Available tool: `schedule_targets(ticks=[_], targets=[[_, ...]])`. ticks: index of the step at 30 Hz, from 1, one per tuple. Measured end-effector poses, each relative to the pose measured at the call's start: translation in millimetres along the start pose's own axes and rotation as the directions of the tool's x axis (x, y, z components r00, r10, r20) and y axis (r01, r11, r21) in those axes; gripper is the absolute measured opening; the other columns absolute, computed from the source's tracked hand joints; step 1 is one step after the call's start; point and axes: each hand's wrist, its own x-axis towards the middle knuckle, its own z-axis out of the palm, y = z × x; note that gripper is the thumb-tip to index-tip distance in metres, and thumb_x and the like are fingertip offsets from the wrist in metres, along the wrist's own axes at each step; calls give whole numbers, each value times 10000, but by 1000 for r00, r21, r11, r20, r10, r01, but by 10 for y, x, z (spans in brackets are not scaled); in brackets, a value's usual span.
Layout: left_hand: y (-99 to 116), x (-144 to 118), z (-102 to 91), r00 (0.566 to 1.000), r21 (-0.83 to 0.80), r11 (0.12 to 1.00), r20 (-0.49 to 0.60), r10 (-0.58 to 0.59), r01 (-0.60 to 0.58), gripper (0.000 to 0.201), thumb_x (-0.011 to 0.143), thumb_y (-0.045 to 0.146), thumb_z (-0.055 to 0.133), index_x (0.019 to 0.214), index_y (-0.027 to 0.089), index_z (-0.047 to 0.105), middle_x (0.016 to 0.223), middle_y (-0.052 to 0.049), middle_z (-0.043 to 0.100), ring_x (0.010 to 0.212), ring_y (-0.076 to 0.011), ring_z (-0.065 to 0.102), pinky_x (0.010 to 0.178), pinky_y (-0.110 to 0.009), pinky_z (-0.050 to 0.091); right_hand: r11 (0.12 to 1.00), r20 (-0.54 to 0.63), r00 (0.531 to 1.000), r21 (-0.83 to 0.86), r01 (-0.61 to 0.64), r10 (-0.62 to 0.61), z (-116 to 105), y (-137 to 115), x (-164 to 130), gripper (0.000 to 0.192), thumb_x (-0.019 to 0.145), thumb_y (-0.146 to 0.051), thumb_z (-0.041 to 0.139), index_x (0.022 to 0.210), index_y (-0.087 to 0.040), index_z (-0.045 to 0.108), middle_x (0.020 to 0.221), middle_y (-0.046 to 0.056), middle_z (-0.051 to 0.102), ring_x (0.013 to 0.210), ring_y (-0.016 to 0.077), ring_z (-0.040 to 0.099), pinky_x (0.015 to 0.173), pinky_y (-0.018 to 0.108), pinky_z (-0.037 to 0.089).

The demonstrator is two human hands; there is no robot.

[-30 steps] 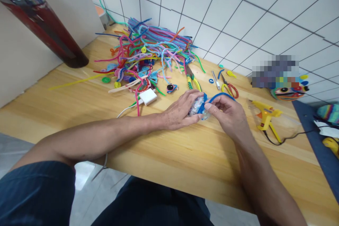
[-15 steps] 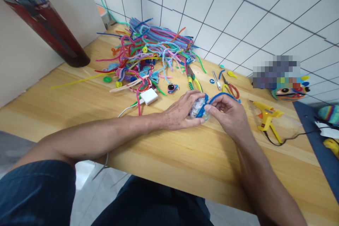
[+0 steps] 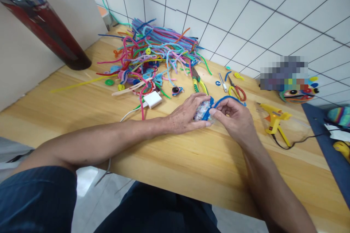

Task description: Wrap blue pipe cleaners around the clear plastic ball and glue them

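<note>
My left hand (image 3: 185,115) grips a small clear, glittery lump (image 3: 201,110) just above the wooden table (image 3: 175,153). A blue pipe cleaner (image 3: 229,98) runs around the lump's right side and arcs away over my right hand (image 3: 234,118). The thumb and forefinger of that hand pinch the pipe cleaner against the lump. Both hands touch at the lump, near the table's middle.
A big heap of coloured pipe cleaners (image 3: 158,51) lies at the back, with a white charger (image 3: 152,99) in front. Green-handled pliers (image 3: 197,82), red scissors (image 3: 237,90) and a yellow glue gun (image 3: 275,120) lie to the right. A dark red cylinder (image 3: 41,22) leans at far left.
My right hand's fingers have shifted slightly left along the blue pipe cleaner, pressing it closer around the lump. My left hand has stayed in place.
</note>
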Motion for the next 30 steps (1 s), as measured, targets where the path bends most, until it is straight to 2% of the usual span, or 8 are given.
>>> schedule_targets(ticks=[3, 7, 12, 14, 18, 25, 28, 30], targets=[[-19, 3, 14, 1000, -10, 1000, -10, 6, -6, 795, 964, 575, 741, 1580, 283, 332, 1541, -202, 508, 1520, -389, 478, 1229, -676, 462, 1000, -3, 1000, -6, 1, -1, 1, 4, -7, 312, 811, -479, 860, 821, -241, 659, 708, -14, 642, 610, 147, 557, 577, 317, 427], [-32, 5, 11, 999, -18, 999, -10, 41, -41, 952, 858, 632, 835, 1581, 289, 320, 1532, -202, 514, 1514, -412, 477, 1217, -699, 463, 1000, -3, 1000, -4, 0, 0, -2, 4, -15, 334, 811, -500, 868, 817, -244, 653, 698, -16, 634, 600, 144, 538, 563, 312, 425], [2, -2, -31, 1000, -41, 999, 14, 20, -20, 743, 945, 373, 707, 1579, 286, 328, 1559, -191, 501, 1530, -389, 466, 1251, -705, 418, 1000, 6, 1000, 1, -1, 1, -1, 5, -19, 348, 817, -528, 868, 827, -251, 659, 702, -11, 637, 610, 150, 545, 560, 310, 434], [9, -4, -44, 1000, -46, 999, 15, 22, -21, 713, 952, 343, 676, 1577, 280, 338, 1558, -189, 506, 1531, -383, 466, 1255, -698, 417, 1000, 4, 1000, -1, 2, -2, 2, 3, -19, 348, 816, -529, 871, 826, -251, 663, 701, -11, 635, 614, 151, 547, 560, 309, 437], [11, -1, -55, 999, -25, 999, 30, 24, -23, 716, 971, 381, 673, 1588, 277, 326, 1558, -192, 503, 1545, -381, 451, 1251, -688, 431, 1000, -6, 1000, -3, 2, -2, 10, -2, -21, 363, 804, -536, 884, 813, -249, 663, 691, -10, 635, 607, 151, 543, 556, 310, 431], [27, -1, -30, 999, -14, 999, 5, 35, -35, 874, 906, 587, 782, 1584, 255, 340, 1544, -216, 511, 1534, -399, 469, 1240, -686, 454, 1000, -2, 1000, -5, 3, -3, 12, -18, -28, 344, 820, -519, 862, 814, -246, 654, 678, -19, 624, 582, 139, 519, 545, 302, 412], [58, 10, -61, 998, -30, 1000, -66, -4, 2, 879, 873, 647, 814, 1540, 255, 396, 1552, -216, 528, 1518, -386, 501, 1242, -662, 455, 1000, -2, 1000, -18, 1, -1, 7, -41, -25, 324, 812, -491, 872, 811, -249, 657, 682, -15, 630, 589, 143, 519, 545, 301, 411], [83, 27, -105, 984, -23, 1000, -178, -23, 19, 697, 908, 607, 805, 1423, 243, 508, 1525, -201, 575, 1479, -350, 552, 1225, -620, 473, 1000, -2, 1000, -8, -3, 3, 4, -49, -20, 325, 803, -484, 879, 802, -250, 652, 678, -15, 626, 589, 143, 516, 540, 300, 406]])
